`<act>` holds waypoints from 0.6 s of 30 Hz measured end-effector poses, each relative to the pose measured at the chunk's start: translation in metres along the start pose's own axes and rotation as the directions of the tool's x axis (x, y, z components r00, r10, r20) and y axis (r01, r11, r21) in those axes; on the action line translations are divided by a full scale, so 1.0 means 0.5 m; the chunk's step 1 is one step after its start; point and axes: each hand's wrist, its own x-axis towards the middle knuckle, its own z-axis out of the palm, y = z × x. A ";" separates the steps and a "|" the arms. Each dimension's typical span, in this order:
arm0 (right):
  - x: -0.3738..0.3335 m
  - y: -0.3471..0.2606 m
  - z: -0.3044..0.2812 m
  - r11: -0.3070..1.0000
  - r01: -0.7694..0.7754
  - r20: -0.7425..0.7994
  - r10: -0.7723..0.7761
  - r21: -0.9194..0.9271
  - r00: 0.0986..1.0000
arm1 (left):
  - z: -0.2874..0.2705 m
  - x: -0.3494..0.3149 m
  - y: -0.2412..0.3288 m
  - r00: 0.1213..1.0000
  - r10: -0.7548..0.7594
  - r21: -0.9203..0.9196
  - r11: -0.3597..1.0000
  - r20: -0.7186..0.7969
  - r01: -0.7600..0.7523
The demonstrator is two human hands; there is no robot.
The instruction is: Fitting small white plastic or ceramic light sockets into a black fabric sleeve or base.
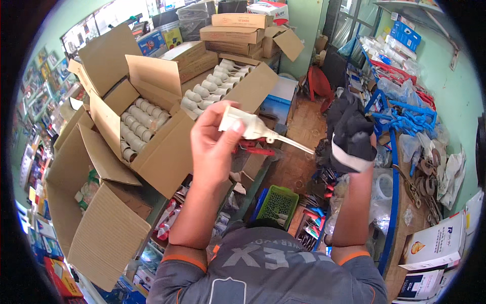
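Pinched between thumb and fingers, my left hand [215, 139] holds up a cream plastic piece [245, 125]. It has a boxy end, a tapering body and a long thin stem pointing right. On the other side, my right hand [373, 144] is raised with a bunched black cloth [349, 119], which has a white band along its lower edge. The cloth covers most of that hand, so its fingers are hidden. A gap separates the stem's tip from the cloth.
An open carton [157, 152] at left holds rows of cream pipe fittings. Another open carton [253, 83] behind holds more. An opened box [109, 228] stands nearer. Below lies a green basket [277, 202]. Blue-edged shelving [392, 202] with tools and bags runs along the right.
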 end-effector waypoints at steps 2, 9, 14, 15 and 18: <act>-0.014 -0.002 0.052 0.850 0.307 0.234 -0.223 -0.429 0.946 | 0.031 -0.010 -0.027 0.996 -0.054 -0.073 0.996 0.070 0.060; -0.061 -0.023 0.121 0.345 0.504 0.483 -0.153 -0.792 0.862 | 0.099 -0.032 -0.080 0.971 -0.093 -0.016 0.995 0.219 0.099; -0.051 -0.030 0.092 0.525 0.462 0.507 -0.065 -0.715 0.859 | 0.079 -0.027 -0.076 0.895 -0.146 -0.016 0.986 0.422 0.168; -0.051 -0.016 0.093 0.601 0.465 0.482 -0.147 -0.650 0.864 | 0.080 -0.030 -0.077 0.901 -0.113 -0.011 0.992 0.419 0.129; -0.056 0.023 0.093 0.965 -0.097 -0.025 0.094 -0.245 0.995 | 0.089 -0.048 -0.082 0.874 0.012 0.152 0.984 0.486 -0.098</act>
